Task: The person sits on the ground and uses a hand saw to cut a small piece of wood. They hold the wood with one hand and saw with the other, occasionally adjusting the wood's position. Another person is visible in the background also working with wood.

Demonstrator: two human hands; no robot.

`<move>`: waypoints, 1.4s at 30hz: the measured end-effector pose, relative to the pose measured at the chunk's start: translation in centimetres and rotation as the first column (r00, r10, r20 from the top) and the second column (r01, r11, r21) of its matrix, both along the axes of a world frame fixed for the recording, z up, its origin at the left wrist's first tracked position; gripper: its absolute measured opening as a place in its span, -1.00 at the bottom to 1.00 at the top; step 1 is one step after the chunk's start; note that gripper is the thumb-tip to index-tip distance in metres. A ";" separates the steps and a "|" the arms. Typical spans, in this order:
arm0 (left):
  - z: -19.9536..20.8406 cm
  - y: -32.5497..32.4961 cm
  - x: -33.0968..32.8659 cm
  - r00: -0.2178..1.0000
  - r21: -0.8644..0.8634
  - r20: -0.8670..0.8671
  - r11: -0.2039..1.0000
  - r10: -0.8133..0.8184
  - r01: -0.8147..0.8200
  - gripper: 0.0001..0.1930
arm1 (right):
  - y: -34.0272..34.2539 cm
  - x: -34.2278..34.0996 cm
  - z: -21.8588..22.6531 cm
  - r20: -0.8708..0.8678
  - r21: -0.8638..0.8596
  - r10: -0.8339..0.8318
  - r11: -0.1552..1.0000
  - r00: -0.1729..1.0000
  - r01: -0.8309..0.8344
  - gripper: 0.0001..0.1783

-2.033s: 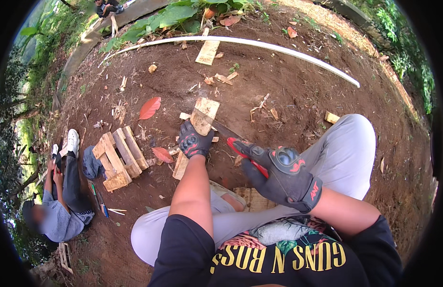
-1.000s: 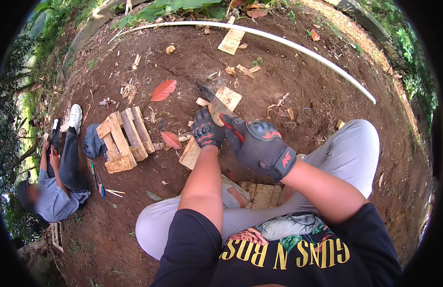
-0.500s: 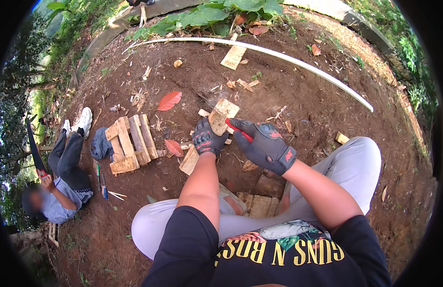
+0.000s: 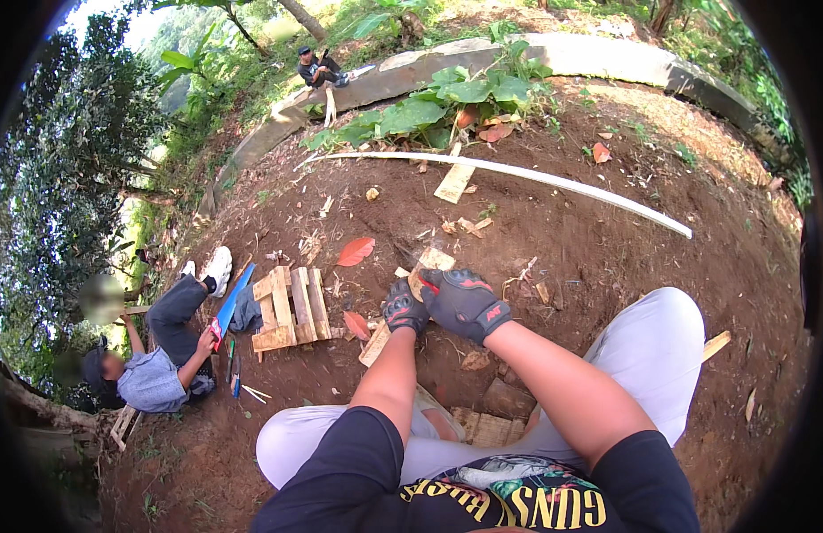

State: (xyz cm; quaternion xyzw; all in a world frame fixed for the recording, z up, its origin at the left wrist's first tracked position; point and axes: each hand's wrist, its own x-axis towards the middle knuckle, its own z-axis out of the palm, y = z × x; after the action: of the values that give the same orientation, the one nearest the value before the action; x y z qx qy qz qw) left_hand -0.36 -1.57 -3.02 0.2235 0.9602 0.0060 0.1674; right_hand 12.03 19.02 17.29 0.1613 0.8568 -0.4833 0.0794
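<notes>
I sit cross-legged on bare soil with dark gloves on both hands. My left hand (image 4: 404, 308) is curled against the near left side of a pale wooden block (image 4: 434, 259). Closed around a red handle, my right hand (image 4: 463, 304) is right beside it, over the block's near right end. A thin, blurred dark blade seems to run from that handle across the block, like a handsaw; most of it is hidden. Under my left wrist lies a flat wooden offcut (image 4: 374, 345).
Left of my hands stands a small slatted wooden pallet (image 4: 291, 306). Beyond it a seated person (image 4: 154, 377) holds a blue-bladed saw (image 4: 234, 302). A long white strip (image 4: 536, 180) arcs across the soil, over a plank (image 4: 454, 182). Another person sits on the far concrete kerb (image 4: 394, 78).
My view has tilted up, showing the far person. My right hand has come closer to my left, covering more of the red handle. The person at left has lowered the raised saw.
</notes>
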 end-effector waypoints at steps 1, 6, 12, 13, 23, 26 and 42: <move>0.0 1.2 0.2 1.000 0.008 -0.014 1.000 -0.011 0.011 -0.28 | 0.5 0.2 -0.2 0.019 0.009 0.002 1.000 1.000 -0.003 -0.45; -0.8 0.5 1.0 0.996 0.037 0.025 0.996 0.085 -0.086 -0.28 | 0.1 0.6 0.3 0.058 0.005 0.072 0.997 0.996 -0.072 -0.42; 7.5 4.4 1.2 0.947 -0.031 0.214 0.971 0.240 -0.239 -0.04 | 1.4 1.6 0.7 0.016 -0.007 0.068 0.998 0.998 -0.068 -0.41; 7.7 4.8 0.9 0.935 -0.049 0.240 0.965 0.262 -0.257 -0.03 | 1.7 1.5 1.0 0.034 -0.015 0.064 0.998 0.997 -0.063 -0.42; 3.3 3.8 2.1 0.969 0.057 0.005 0.967 0.248 -0.248 0.04 | 2.2 0.3 1.3 0.052 -0.056 -0.004 0.998 0.999 0.006 -0.45; 5.7 4.9 2.3 0.971 0.067 0.093 0.972 0.219 -0.225 0.11 | 2.7 0.6 0.3 -0.012 -0.064 -0.018 0.998 1.000 0.017 -0.46; 4.2 3.3 1.9 0.954 0.122 0.131 0.950 0.271 -0.286 0.12 | 3.0 1.9 -0.5 -0.052 -0.041 -0.007 0.999 0.999 0.005 -0.52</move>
State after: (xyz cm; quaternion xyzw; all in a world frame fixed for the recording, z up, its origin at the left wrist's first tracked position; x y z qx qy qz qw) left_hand 1.58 1.74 1.21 0.0961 0.9684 0.1092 0.2026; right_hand 13.93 22.02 16.75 0.1495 0.8481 -0.5049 0.0587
